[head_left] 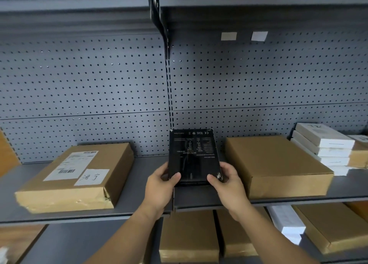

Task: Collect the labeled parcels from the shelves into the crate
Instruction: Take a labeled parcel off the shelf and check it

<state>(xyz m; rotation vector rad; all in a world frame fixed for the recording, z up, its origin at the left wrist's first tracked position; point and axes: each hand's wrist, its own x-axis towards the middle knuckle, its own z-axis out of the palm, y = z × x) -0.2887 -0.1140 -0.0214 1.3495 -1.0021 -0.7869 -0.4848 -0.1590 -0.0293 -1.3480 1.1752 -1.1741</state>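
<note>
A flat black box (194, 154) with small white print stands tilted above the middle of the grey shelf (139, 184). My left hand (159, 186) grips its lower left corner, thumb on the face. My right hand (229, 182) grips the lower right corner the same way. To the left on the shelf lies a brown cardboard parcel (79, 176) with a white shipping label and a handwritten white slip. A plain brown parcel (276, 164) lies to the right of the black box. No crate is in view.
A stack of white boxes (326, 146) sits at the far right of the shelf. The lower shelf holds several brown parcels (189, 238) and white boxes (286, 222). A perforated grey back panel (89, 84) closes the rear; another shelf hangs overhead.
</note>
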